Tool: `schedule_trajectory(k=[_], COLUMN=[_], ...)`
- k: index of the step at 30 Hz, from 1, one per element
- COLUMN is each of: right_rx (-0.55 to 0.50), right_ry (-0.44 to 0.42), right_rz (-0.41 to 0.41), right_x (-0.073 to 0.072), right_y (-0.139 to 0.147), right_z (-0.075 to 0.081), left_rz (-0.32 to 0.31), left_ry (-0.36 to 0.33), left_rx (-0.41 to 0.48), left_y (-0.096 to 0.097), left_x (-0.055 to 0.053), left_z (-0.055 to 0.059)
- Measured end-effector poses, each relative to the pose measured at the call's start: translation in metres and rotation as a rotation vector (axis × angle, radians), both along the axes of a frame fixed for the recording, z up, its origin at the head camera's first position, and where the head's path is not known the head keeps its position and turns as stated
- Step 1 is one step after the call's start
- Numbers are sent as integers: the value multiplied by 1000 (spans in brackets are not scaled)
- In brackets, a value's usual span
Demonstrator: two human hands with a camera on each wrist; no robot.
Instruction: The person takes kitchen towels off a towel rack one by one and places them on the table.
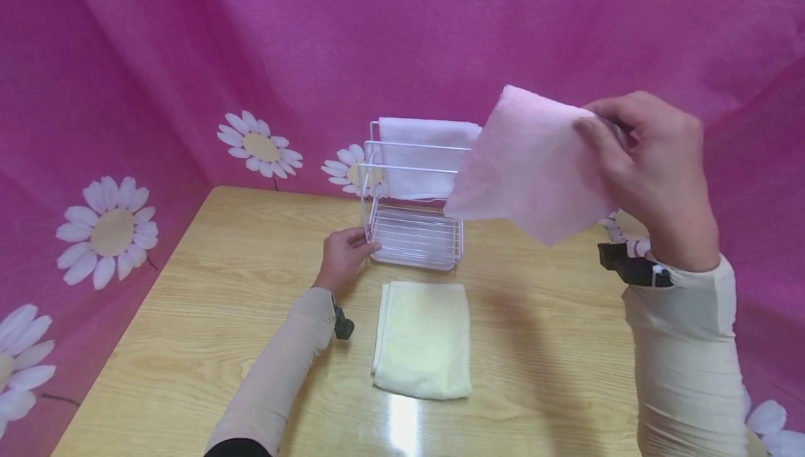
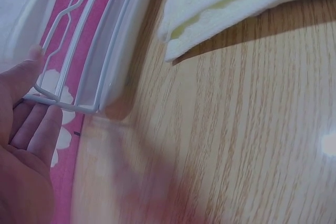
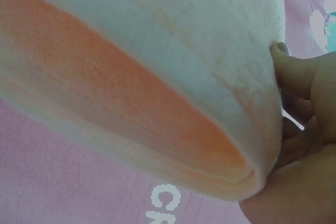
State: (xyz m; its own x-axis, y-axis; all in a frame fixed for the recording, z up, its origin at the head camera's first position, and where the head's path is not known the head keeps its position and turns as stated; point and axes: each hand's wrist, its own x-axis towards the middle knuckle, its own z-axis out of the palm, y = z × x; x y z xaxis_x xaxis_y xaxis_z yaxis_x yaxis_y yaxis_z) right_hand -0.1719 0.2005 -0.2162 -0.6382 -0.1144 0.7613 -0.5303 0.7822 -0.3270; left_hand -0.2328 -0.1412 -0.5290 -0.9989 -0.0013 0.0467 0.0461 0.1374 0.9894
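Note:
My right hand [image 1: 657,156] is raised to the right of the rack and pinches a folded pink towel [image 1: 534,163] by its right edge. The towel hangs in the air, and its open fold faces the right wrist view. With thumb and fingers, my left hand [image 1: 344,256] grips the left side of a white wire towel rack [image 1: 415,263] standing on the table. In the left wrist view those fingers [image 2: 47,135] wrap the wire frame. Over the rack's rear bar hangs a white towel [image 1: 428,160]; the pink towel hides its right edge.
A folded pale yellow towel [image 1: 424,342] lies flat on the wooden table [image 1: 251,282], just in front of the rack. Behind and at the sides hangs a magenta cloth [image 1: 390,38] with white daisies.

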Motion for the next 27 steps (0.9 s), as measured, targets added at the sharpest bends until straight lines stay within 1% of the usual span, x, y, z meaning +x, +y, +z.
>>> schedule_trajectory(k=[4,11,20,27], right_rx=[17,14,22,27], right_ry=[-4,-30,-83,-136], right_rz=[-9,-11,-22,-22], right_x=[5,7,14,20], right_y=[4,21,40,51], right_z=[-3,-17,-38,-58], left_rz=[2,-6,-20,-7], left_ry=[11,10,10,2], left_rx=[3,11,-3,-1], left_y=[0,0,-1,-1], left_x=[0,2,1,1], left_z=[0,1,1,1])
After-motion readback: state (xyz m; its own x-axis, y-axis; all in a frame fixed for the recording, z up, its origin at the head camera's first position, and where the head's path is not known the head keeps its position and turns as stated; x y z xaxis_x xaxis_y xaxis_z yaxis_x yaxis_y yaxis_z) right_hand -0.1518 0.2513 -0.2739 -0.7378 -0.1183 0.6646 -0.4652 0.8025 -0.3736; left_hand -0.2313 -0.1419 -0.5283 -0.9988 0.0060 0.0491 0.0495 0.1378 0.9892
